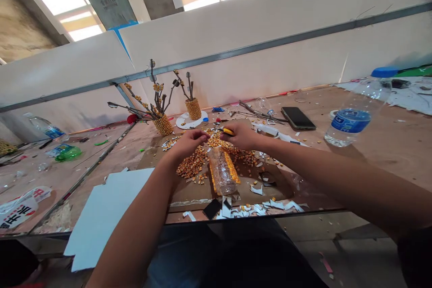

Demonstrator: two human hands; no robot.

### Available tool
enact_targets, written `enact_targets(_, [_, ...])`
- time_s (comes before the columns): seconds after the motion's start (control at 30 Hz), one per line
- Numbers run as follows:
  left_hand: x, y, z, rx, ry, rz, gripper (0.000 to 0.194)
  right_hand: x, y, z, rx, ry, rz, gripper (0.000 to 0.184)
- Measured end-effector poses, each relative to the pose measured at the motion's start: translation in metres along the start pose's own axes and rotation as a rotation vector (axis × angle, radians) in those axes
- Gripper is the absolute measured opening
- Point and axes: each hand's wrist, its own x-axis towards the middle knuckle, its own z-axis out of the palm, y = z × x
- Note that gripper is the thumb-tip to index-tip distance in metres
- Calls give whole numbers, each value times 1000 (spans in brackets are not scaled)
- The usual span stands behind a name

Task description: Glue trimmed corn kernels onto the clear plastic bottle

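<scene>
My left hand (189,141) is pinched closed over a heap of corn kernels (195,164) on a brown cardboard sheet (189,195); what it holds is too small to make out. My right hand (240,134) is closed on a yellow-and-black tool (227,131), its tip pointing toward the left hand's fingers. Just below both hands lies a clear plastic bottle (222,172) on its side, with rows of kernels stuck along its edges.
Two kernel-covered pots with twig branches (163,122) (193,107) stand behind the heap. A black phone (298,118) and an upright water bottle (354,117) are to the right. A white sheet (104,209) lies at the left front. Paper scraps (259,208) litter the table's near edge.
</scene>
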Motion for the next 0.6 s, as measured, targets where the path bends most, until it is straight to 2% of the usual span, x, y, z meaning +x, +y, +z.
enact_targets(0.13, [1,-12,-19,242,125,-39,21,0,2,-1,-42,61,11,28])
enact_targets(0.23, [1,-20,-18,382,122,-69,12,0,4,-1,-63,59,12,29])
enact_targets(0.43, [6,-31,-3,551,60,-64,24,-1,8,2,-88,24,21,24])
enact_targets(0.6, [5,-29,-9,615,13,-52,32,-3,8,3,-90,1,34,24])
